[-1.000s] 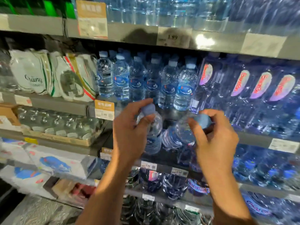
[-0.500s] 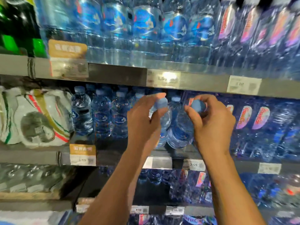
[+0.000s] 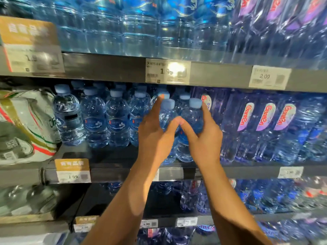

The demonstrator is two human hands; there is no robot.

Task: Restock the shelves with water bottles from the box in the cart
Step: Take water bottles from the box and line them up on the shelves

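Both hands up at the middle shelf (image 3: 113,171), each on one small water bottle. Left hand (image 3: 153,133) holds the left bottle (image 3: 167,114) around its body, fingers wrapped behind it, index finger pointing up past the cap, thumb across the front. Right hand (image 3: 203,137) holds the right bottle (image 3: 192,117) the same way, thumb across the front, fingers curled round the right side up to the neck. Thumb tips of both hands touch between the two bottles. Both bottles upright, side by side and touching, bases at the front edge of the shelf; cannot tell if fully set down.

Row of matching small bottles (image 3: 95,119) stands just left of them on the same shelf, light blue caps, more behind. Right of them: taller bottles (image 3: 265,128) with pink-purple labels, close beside the right hand. Far left on the same shelf: white wrapped packs (image 3: 26,124) with green and red stripes.

Price tags on shelf edges: one (image 3: 167,71) on the shelf above, yellow-topped one (image 3: 72,170) at the lower left. Top shelf holds big clear bottles (image 3: 141,29), blurred. Lower shelves hold more bottles, blurred.
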